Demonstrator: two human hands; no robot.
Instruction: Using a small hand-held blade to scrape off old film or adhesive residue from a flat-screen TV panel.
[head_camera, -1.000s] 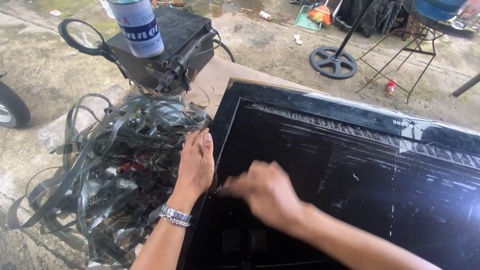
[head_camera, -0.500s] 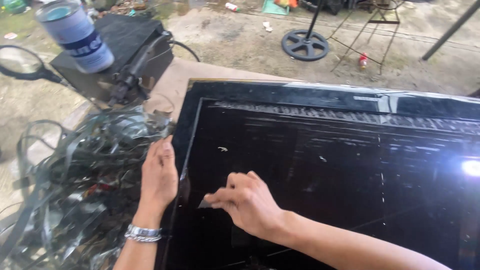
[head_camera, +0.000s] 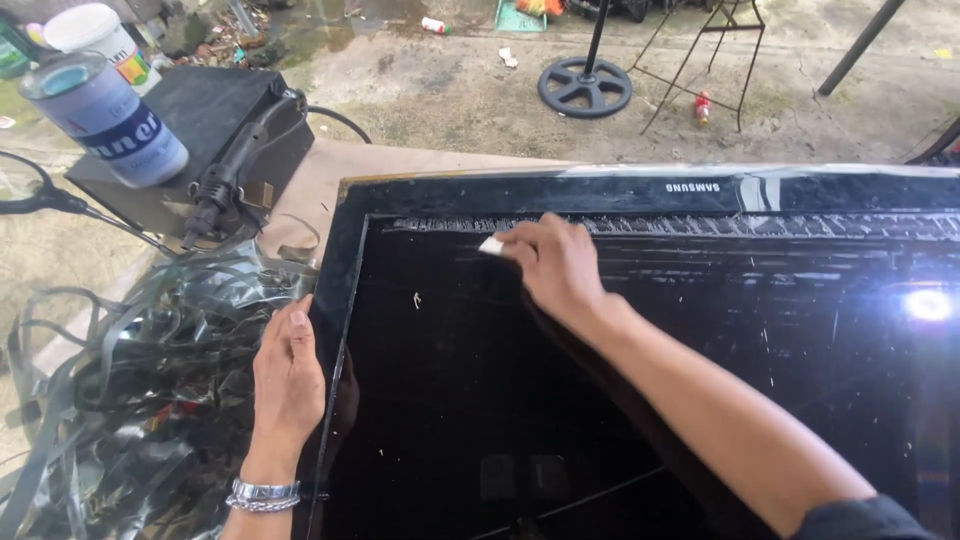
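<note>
Item: large black glossy flat screen panel (head_camera: 600, 400), lying face-up before us. Our right hand (head_camera: 555, 265) has moved from mid-panel to the top strip, pinching a small white scrap (head_camera: 491, 244); our left hand (head_camera: 287, 375) stays flat, open, bracing the left bezel.

Two hands: left hand (head_camera: 287, 375) on the frame edge, right hand (head_camera: 553, 264) at the top strip. One flat black screen panel (head_camera: 620, 400). One small white scraper piece (head_camera: 491, 244). One wristwatch (head_camera: 263, 494). Two cans: a blue-labelled can (head_camera: 105, 122), a white-lidded can (head_camera: 95, 32). One black box (head_camera: 190, 130). One tangled heap of grey strips (head_camera: 130, 390). One round fan base (head_camera: 584, 87).
</note>
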